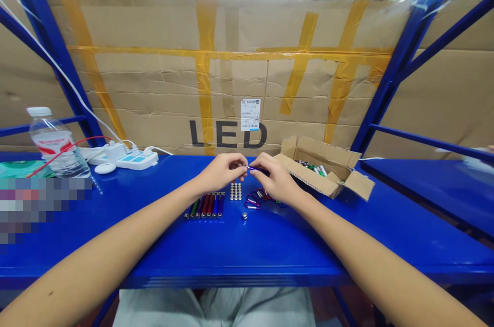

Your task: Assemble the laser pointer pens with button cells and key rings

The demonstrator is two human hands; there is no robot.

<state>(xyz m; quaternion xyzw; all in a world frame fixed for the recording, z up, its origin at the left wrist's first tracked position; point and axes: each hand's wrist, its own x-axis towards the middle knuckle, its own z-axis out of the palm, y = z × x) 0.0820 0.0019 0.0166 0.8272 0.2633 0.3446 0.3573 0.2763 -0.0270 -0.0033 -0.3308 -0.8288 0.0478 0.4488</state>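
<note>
"Okay, quick: where's the purple tube (252,168)?"

"Between the 2 hands, over the far part of the blue table (239,250), about mid-scene."

"Long axis?"

"Roughly left to right, right end running in under the fingers. Only a short stretch shows."

"Which hand has it?"

"Right hand (278,178): thumb and fingers clamped on it, hiding most of the right part. Left hand (222,171) is at the left end, thumb and index drawn in close. Pinching or just touching, can't tell; too small there."

"So the key relation?"

"Tube's left end sits just right of the left fingertips, about level with them. No clear gap visible."

"Around them?"

"Small silver pieces (236,191) in a tight block, just near of the fingertips, left hand closer. 1 loose silver cylinder (244,216) farther toward the near edge. Row of colored tubes (209,206) near-left, axes near to far. Carabiners (252,206) on the near side of the right hand. Open cardboard box (309,172) to the right, likely batteries (321,170) inside."
</note>
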